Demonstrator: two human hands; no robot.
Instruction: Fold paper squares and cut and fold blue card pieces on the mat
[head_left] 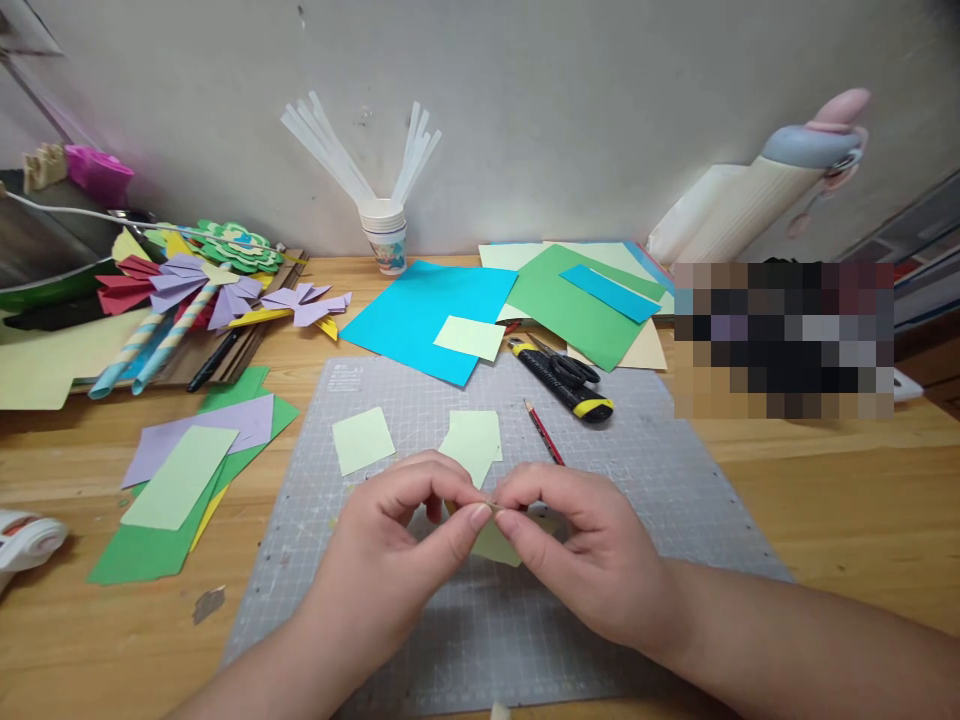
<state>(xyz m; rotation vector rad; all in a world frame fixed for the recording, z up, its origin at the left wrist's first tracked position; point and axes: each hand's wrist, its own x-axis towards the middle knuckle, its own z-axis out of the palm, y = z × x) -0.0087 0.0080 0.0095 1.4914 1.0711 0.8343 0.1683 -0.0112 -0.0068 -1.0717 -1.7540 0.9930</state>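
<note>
My left hand (409,535) and my right hand (581,550) meet tip to tip above the grey cutting mat (315,600). Thumb and forefinger of each are pinched together on a small piece of pale green paper (499,547), mostly hidden by the fingers. Just beyond the hands, pale green paper pieces (474,440) overlap on the mat, and a pale green square (363,440) lies to their left. A red pencil (543,430) rests past my right hand. Behind it are a black and yellow box cutter (562,380) and black-handled scissors (574,370).
Blue sheets (420,320) and green sheets (592,310) lie at the back. White strips stand in a paper cup (390,240) by the wall. Folded paper flowers (184,285) and cut paper (180,480) are on the left. A tall pale bottle (780,170) stands back right.
</note>
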